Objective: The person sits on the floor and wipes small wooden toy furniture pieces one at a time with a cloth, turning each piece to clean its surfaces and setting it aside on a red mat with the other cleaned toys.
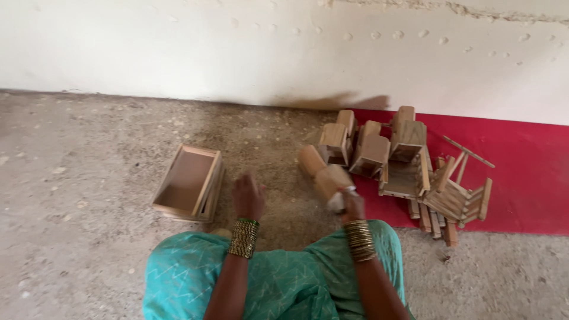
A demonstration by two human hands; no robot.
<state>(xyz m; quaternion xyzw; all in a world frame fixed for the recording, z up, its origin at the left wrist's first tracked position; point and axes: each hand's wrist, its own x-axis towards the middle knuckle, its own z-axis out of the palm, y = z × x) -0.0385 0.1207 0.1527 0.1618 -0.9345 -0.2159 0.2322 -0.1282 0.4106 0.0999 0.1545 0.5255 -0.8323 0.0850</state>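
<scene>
rough concrete floor, white wall behind. right hand grips a wooden piece with pale cloth; left hand empty, fingers loose. finished-looking wooden items piled far right; tray left untouched.

A rough, gritty concrete floor carries an open wooden box at left. At right, a red mat bears a heap of small wooden houses and slatted pieces.

Two stacked wooden trays, four small wooden boxes — two slatted crates
</scene>
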